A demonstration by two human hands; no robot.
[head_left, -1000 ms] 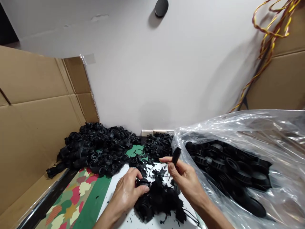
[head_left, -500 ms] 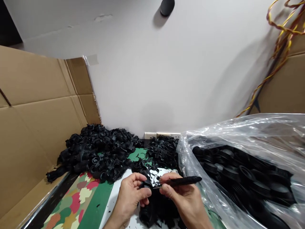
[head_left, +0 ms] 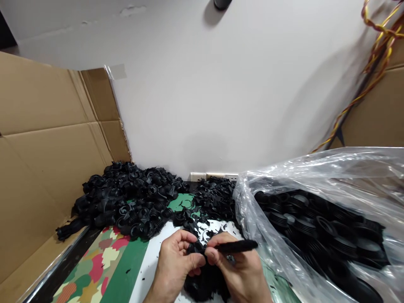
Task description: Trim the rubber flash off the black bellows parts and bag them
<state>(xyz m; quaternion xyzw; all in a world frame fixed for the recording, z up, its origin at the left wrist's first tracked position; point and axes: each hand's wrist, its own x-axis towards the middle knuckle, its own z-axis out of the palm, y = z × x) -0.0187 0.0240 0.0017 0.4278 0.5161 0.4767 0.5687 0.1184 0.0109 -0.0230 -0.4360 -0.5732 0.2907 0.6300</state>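
My left hand (head_left: 175,263) is closed around a small black ribbed rubber part (head_left: 193,248), pinching it between thumb and fingers. My right hand (head_left: 240,269) grips a black-handled tool (head_left: 236,246) that lies roughly level, its handle pointing right and its tip at the part in my left hand. Both hands meet low in the middle, above a heap of black trimmings (head_left: 205,282) on a white board (head_left: 148,269).
A big pile of black ribbed parts (head_left: 126,202) lies at the left against a cardboard wall (head_left: 47,147). A clear plastic bag (head_left: 315,202) at the right holds more black parts (head_left: 315,227). A leaf-patterned green mat (head_left: 94,269) covers the table. Coloured wires (head_left: 372,54) hang top right.
My right hand has turned the tool from upright to level and brought its tip to the part in my left hand. Both hands have drawn together and dropped slightly.
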